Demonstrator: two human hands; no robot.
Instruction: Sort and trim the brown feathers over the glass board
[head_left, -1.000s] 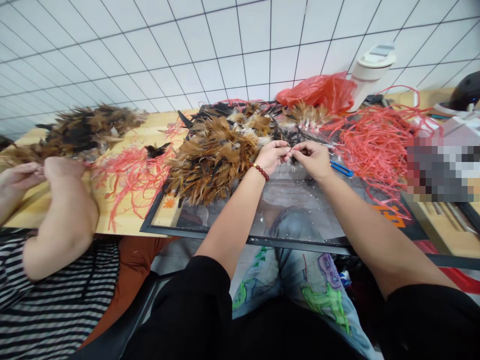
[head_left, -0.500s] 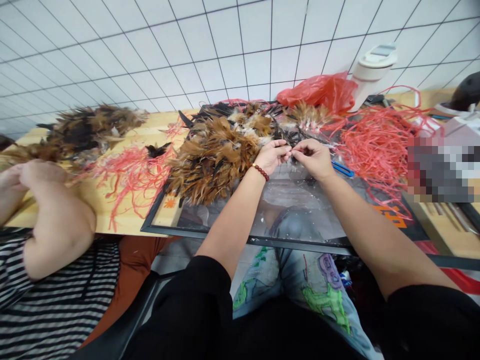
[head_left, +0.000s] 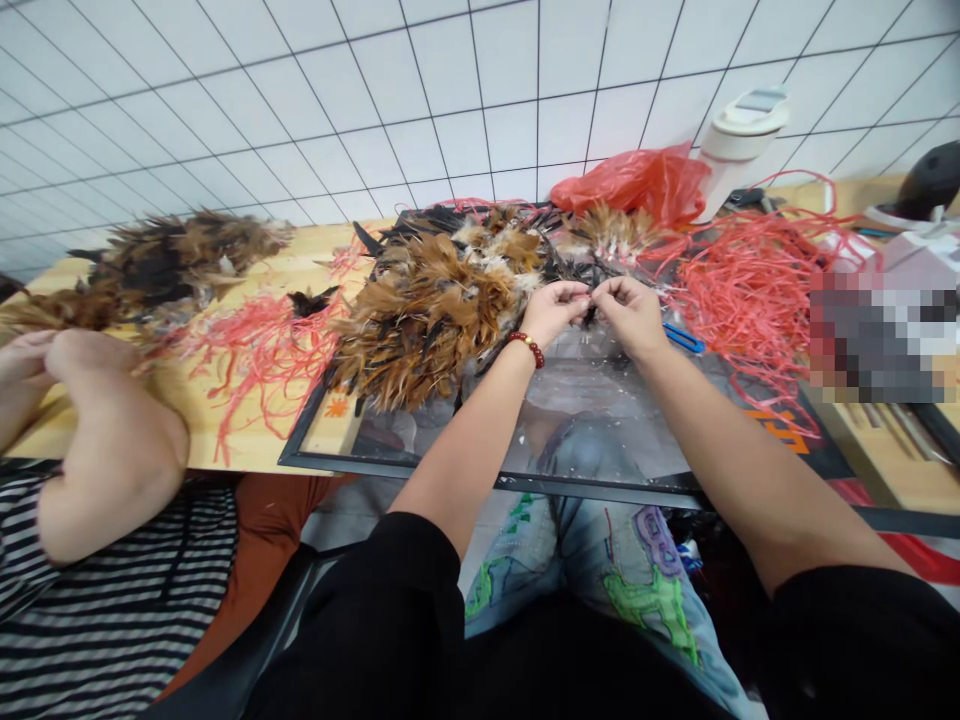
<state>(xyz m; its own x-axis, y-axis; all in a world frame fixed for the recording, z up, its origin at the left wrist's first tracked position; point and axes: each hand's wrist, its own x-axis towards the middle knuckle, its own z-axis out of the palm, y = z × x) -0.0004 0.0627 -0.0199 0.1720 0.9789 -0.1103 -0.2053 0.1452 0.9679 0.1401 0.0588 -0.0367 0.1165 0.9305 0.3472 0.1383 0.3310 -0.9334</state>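
Note:
My left hand (head_left: pixel 556 310), with a dark red bead bracelet (head_left: pixel 527 347) at its wrist, is closed in a pinch. Its fingertips nearly meet those of my right hand (head_left: pixel 628 312), also pinched closed. A small dark wisp, apparently a dark feather (head_left: pixel 590 312), shows at the fingertips; the fingers cover most of it. Just beyond the hands lie black feathers (head_left: pixel 574 268). A large heap of brown feathers (head_left: pixel 431 310) spreads left of my left hand. Close to my right wrist is a blue-handled tool (head_left: pixel 683 338), perhaps a cutter.
Under my hands is a black-framed glossy sheet (head_left: pixel 450 462). Red plastic strips (head_left: pixel 750 290) pile at right, with more strips (head_left: pixel 262 345) at left. A red bag (head_left: pixel 637 182) and white tumbler (head_left: pixel 739 150) stand by the tiled wall. A co-worker's arm (head_left: pixel 112 450) rests at left near feathers (head_left: pixel 169 260).
Both hands stay together in almost the same spot. My left fingers have curled in more, and a dark wisp now shows below the fingertips. The view has shifted slightly.

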